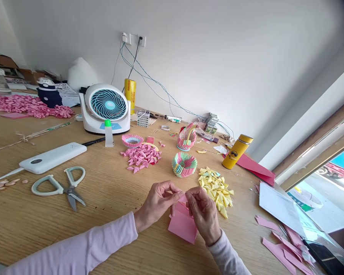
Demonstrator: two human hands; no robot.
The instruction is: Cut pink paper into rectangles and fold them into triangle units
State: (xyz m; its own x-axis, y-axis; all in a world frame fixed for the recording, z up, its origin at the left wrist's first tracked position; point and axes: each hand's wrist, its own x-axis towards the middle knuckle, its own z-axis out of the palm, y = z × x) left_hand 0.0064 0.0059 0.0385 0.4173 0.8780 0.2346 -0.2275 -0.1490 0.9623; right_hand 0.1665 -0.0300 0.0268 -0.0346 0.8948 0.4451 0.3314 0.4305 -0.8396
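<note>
Between my two hands is a small piece of pink paper [183,198], pinched at both sides and partly hidden by the fingers. My left hand [160,200] closes thumb and fingers on its left side. My right hand [203,212] pinches the right side. Below them on the table lie pink paper sheets [182,228]. A heap of folded yellow paper pieces [216,187] lies just right of my right hand. Farther back stand a round paper basket [184,164] and a paper basket with a handle [186,137]. Folded pink pieces [141,156] are heaped to the left.
Open scissors [63,187] and a white power strip [54,156] lie at left. Behind them are a fan [107,107] and a green-capped bottle [109,133]. A yellow flask [237,152] stands at right. Pink scraps [283,248] and a phone [326,256] lie near the window.
</note>
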